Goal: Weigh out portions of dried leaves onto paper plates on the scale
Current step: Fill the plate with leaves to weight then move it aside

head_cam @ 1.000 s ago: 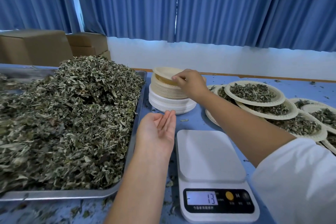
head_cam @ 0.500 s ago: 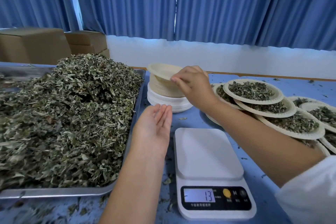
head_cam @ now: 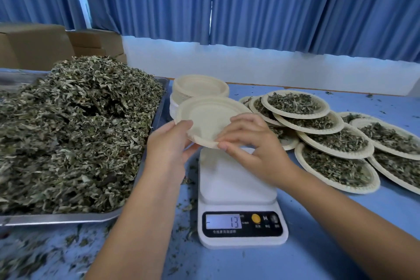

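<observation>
the paper plate (head_cam: 211,116) is showing pale cream, like the stack of plates (head_cam: 200,85), whose lowest plates are perhaps looking whiter. the dried leaves (head_cam: 79,132) are showing dull grey-green. the scale (head_cam: 236,179) is showing white, its panel black with an orange button (head_cam: 256,218). the table (head_cam: 329,234) is reading light blue, the pleated curtains (head_cam: 272,2) deeper blue, the cardboard boxes (head_cam: 34,45) brown.

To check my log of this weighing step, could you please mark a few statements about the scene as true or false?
1. The left hand and the right hand hold an empty paper plate above the far end of the scale. True.
2. The scale's display reads zero. False: it reads 13.
3. Loose dried leaves are heaped on a metal tray left of the scale. True.
4. The filled plates lie on the tray. False: they overlap on the table, right of the scale.
</observation>
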A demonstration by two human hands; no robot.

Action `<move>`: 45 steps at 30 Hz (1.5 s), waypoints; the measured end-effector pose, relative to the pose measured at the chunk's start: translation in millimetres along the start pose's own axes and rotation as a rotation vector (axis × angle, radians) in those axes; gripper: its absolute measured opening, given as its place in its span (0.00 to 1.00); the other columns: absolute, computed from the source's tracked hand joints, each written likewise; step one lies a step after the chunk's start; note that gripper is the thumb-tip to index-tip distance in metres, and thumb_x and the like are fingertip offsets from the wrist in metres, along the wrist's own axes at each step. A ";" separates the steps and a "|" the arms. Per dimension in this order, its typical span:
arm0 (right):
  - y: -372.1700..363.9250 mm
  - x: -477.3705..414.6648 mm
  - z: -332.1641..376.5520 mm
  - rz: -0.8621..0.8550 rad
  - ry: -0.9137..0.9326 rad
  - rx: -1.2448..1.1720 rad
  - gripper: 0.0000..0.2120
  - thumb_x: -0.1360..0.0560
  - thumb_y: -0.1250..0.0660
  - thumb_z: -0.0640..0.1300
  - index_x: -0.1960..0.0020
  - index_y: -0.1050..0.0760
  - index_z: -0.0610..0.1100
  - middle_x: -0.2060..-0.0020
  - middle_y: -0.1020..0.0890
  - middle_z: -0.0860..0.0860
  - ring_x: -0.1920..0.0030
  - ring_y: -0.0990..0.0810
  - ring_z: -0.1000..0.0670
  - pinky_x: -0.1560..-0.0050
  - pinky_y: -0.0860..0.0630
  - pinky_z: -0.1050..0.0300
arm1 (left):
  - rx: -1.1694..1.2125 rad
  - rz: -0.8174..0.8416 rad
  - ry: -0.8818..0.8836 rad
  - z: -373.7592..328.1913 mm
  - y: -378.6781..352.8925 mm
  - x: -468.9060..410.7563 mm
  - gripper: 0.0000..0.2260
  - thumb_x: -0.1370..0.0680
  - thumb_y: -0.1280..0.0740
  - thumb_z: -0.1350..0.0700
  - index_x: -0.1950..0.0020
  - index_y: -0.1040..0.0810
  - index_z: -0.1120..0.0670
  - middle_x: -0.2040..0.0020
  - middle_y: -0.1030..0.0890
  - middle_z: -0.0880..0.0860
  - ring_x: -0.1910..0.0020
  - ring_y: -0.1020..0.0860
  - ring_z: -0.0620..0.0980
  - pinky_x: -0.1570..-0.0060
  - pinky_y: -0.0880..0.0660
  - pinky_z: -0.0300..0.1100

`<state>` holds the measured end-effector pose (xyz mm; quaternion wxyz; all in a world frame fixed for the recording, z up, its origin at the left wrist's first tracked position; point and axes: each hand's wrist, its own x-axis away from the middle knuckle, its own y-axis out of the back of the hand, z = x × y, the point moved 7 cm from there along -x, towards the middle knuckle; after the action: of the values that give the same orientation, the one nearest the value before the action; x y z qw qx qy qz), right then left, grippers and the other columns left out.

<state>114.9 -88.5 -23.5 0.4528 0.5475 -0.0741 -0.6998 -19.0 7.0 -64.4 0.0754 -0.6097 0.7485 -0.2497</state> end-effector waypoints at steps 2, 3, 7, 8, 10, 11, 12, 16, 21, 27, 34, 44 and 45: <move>9.3 4.9 -9.4 -0.021 -0.101 -0.075 0.09 0.24 0.34 0.46 0.55 0.15 0.48 0.52 0.17 0.55 0.36 0.29 0.46 0.33 0.36 0.41 | -0.051 0.011 0.014 2.3 -2.6 -0.1 0.05 0.25 0.32 0.65 0.59 0.21 0.57 0.68 0.19 0.52 0.68 0.19 0.49 0.69 0.19 0.41; 13.9 6.6 -14.6 -0.041 -0.147 -0.093 0.09 0.23 0.35 0.45 0.55 0.16 0.49 0.51 0.17 0.55 0.35 0.30 0.47 0.31 0.37 0.43 | -0.066 0.013 0.025 3.2 -3.1 -0.6 0.04 0.25 0.32 0.65 0.58 0.22 0.58 0.67 0.19 0.53 0.68 0.19 0.50 0.68 0.19 0.41; 31.3 13.7 -37.2 -0.181 -0.365 -0.273 0.10 0.22 0.35 0.34 0.52 0.16 0.42 0.46 0.18 0.48 0.41 0.24 0.53 0.40 0.25 0.50 | -0.156 0.049 0.076 5.9 -2.7 -2.6 0.03 0.25 0.34 0.67 0.57 0.24 0.61 0.60 0.20 0.58 0.64 0.21 0.53 0.72 0.20 0.41; 33.4 15.2 -41.7 -0.207 -0.419 -0.348 0.10 0.23 0.36 0.32 0.52 0.17 0.42 0.44 0.18 0.47 0.45 0.22 0.57 0.46 0.22 0.57 | -0.205 0.059 0.080 6.2 -1.9 -3.6 0.02 0.25 0.34 0.67 0.56 0.24 0.62 0.57 0.21 0.60 0.61 0.21 0.53 0.72 0.20 0.40; 37.1 17.8 -51.1 -0.267 -0.508 -0.416 0.12 0.23 0.37 0.31 0.52 0.18 0.44 0.46 0.18 0.48 0.53 0.22 0.60 0.54 0.24 0.65 | -0.292 0.082 0.086 7.0 -1.2 -5.3 0.03 0.25 0.36 0.68 0.55 0.24 0.62 0.54 0.20 0.60 0.61 0.20 0.53 0.73 0.21 0.40; 37.6 19.6 -57.0 -0.289 -0.557 -0.438 0.12 0.23 0.36 0.31 0.52 0.18 0.45 0.48 0.17 0.47 0.55 0.21 0.59 0.55 0.24 0.64 | -0.328 0.093 0.086 7.3 -1.3 -5.8 0.04 0.25 0.36 0.69 0.55 0.24 0.62 0.54 0.20 0.60 0.61 0.20 0.52 0.73 0.21 0.40; 36.7 21.4 -62.3 -0.300 -0.607 -0.470 0.12 0.24 0.36 0.31 0.51 0.19 0.45 0.50 0.17 0.47 0.55 0.21 0.58 0.55 0.23 0.62 | -0.362 0.101 0.082 7.3 -1.6 -6.4 0.05 0.25 0.37 0.69 0.55 0.24 0.62 0.55 0.20 0.60 0.62 0.21 0.52 0.73 0.22 0.39; 28.1 28.0 -78.1 -0.239 -0.760 -0.550 0.15 0.26 0.36 0.29 0.45 0.21 0.44 0.49 0.19 0.46 0.55 0.21 0.55 0.59 0.23 0.64 | -0.478 0.107 0.057 6.8 -2.6 -5.7 0.04 0.26 0.38 0.68 0.55 0.24 0.62 0.58 0.22 0.58 0.65 0.22 0.51 0.75 0.24 0.37; 13.4 33.4 -87.0 -0.067 -0.888 -0.638 0.21 0.27 0.38 0.27 0.40 0.23 0.45 0.40 0.23 0.46 0.48 0.23 0.49 0.59 0.27 0.61 | -0.763 0.107 -0.048 6.6 -3.2 -4.3 0.10 0.21 0.37 0.56 0.54 0.21 0.62 0.57 0.18 0.58 0.66 0.20 0.51 0.74 0.22 0.40; 17.5 36.2 -91.3 -0.040 -0.935 -0.650 0.22 0.30 0.42 0.25 0.44 0.22 0.44 0.47 0.24 0.45 0.57 0.29 0.49 0.68 0.34 0.62 | -1.103 0.157 -0.196 5.3 -2.4 -9.6 0.05 0.23 0.37 0.52 0.58 0.26 0.51 0.64 0.30 0.55 0.65 0.35 0.51 0.63 0.39 0.45; 9.5 37.8 -85.8 0.106 -0.904 -0.534 0.23 0.29 0.41 0.26 0.47 0.22 0.51 0.44 0.24 0.48 0.61 0.27 0.59 0.76 0.34 0.69 | -1.238 0.196 -0.142 12.7 -2.0 -16.7 0.02 0.25 0.37 0.57 0.57 0.29 0.51 0.62 0.34 0.55 0.64 0.39 0.50 0.62 0.42 0.45; 16.6 36.3 -91.8 0.078 -0.870 -0.498 0.17 0.28 0.37 0.33 0.46 0.20 0.49 0.53 0.20 0.52 0.53 0.23 0.56 0.55 0.28 0.60 | -1.019 0.056 -0.368 -11.4 5.7 -16.1 0.12 0.23 0.36 0.49 0.63 0.29 0.53 0.65 0.32 0.54 0.64 0.35 0.49 0.63 0.38 0.43; 17.8 35.9 -91.8 0.067 -0.865 -0.495 0.16 0.28 0.37 0.34 0.46 0.20 0.49 0.55 0.20 0.53 0.55 0.24 0.56 0.55 0.29 0.59 | -1.039 0.035 -0.371 -13.4 8.3 -17.1 0.13 0.23 0.37 0.50 0.65 0.31 0.54 0.67 0.33 0.55 0.66 0.36 0.50 0.63 0.38 0.44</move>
<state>201.6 -88.5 -73.7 0.5193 0.0807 -0.1044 -0.8443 -27.6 28.2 -60.0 -0.1008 -0.5879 0.7575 0.2654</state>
